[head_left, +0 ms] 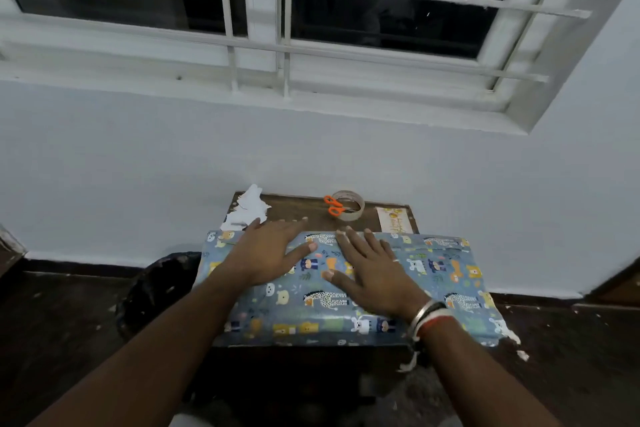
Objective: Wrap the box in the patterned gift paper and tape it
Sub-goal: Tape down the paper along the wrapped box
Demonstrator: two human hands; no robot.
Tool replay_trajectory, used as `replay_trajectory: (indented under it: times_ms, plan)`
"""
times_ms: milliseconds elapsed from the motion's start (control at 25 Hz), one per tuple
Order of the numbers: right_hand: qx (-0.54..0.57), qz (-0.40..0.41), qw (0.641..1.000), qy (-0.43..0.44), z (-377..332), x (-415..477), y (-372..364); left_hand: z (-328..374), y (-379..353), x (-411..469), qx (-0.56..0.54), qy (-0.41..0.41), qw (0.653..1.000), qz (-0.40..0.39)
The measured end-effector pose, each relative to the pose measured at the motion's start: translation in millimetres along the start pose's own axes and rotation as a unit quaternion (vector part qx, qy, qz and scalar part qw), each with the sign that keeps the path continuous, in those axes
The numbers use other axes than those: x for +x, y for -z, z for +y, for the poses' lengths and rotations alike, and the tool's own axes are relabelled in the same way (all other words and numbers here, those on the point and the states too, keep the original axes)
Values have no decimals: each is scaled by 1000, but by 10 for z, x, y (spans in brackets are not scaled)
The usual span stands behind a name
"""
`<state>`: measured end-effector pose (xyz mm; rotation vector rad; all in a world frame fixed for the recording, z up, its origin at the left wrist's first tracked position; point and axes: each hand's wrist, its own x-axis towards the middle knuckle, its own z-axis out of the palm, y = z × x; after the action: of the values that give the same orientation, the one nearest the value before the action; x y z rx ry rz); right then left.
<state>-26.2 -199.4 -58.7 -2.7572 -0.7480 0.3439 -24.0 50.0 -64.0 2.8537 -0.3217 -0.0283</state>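
Presses left hand (273,250) and right hand (374,270), fingers spread flat, gripping nothing, atop one blue animal-patterned wrapped box (301,308) on one dark wooden table (294,208), near one clear tape roll (360,206), one orange-handled scissors (333,205), one white scrap heap (247,208).

Cannot see the box beneath blue animal-patterned gift paper (298,302), nor read tiny print on the cream rectangular card (396,220) behind.

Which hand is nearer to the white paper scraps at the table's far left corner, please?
Left. The left hand lies flat on the wrapped box, its fingertips close beside the white paper scraps; the right hand lies flat farther right on the box, clearly apart from them.
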Motion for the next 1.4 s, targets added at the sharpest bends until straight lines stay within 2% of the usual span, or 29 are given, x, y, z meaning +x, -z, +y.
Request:
replay_trajectory:
  times_ms: [160, 320, 480, 680, 880, 1400]
  plan:
    - [3, 103, 995, -5, -4, -65, -134, 115, -23, -283, 56, -9, 998, 5]
    - [0, 154, 988, -1, -36, -89, -139, 191, -92, -369, 40, 13, 997, 71]
    - [8, 187, 982, -8, -61, -134, -127, 283, -25, -447, 39, 28, 995, 87]
    - [10, 189, 982, -4, -41, -135, -176, 398, 19, -533, 38, 56, 992, 110]
    - [45, 163, 986, -8, 15, -112, -27, 393, 40, -528, 7, 47, 995, 84]
    - [50, 200, 979, -2, 91, -184, -161, 448, 86, -523, 36, 62, 997, 41]
